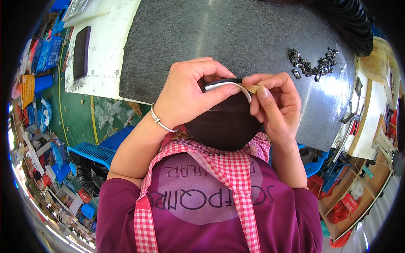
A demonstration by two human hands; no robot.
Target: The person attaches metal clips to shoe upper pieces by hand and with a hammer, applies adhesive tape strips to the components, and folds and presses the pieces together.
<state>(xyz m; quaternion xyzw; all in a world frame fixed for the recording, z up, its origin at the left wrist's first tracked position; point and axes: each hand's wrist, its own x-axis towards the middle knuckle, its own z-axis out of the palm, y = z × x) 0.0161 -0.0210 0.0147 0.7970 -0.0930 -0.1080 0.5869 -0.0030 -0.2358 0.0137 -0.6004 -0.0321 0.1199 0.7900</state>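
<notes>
A black rounded piece that looks like a cap (225, 126) is held at the near edge of the table, its deep side hanging toward my body. Along its upper rim runs a white band (245, 93). My left hand (190, 86) is closed on the rim, thumb lying along the white band and fingers hidden behind. At the rim's right end, my right hand (278, 103) pinches a small tan strip (250, 88) between thumb and forefinger. The strip's far end meets the rim by the white band; whether it is attached I cannot tell.
Small shiny dark metal pieces (314, 65) lie heaped on the dark grey tabletop (168, 42) to the right. A stack of black curved pieces (352, 25) stands at the far right. A phone (82, 52) rests on a white board at left. Blue baskets (95, 154) flank me below.
</notes>
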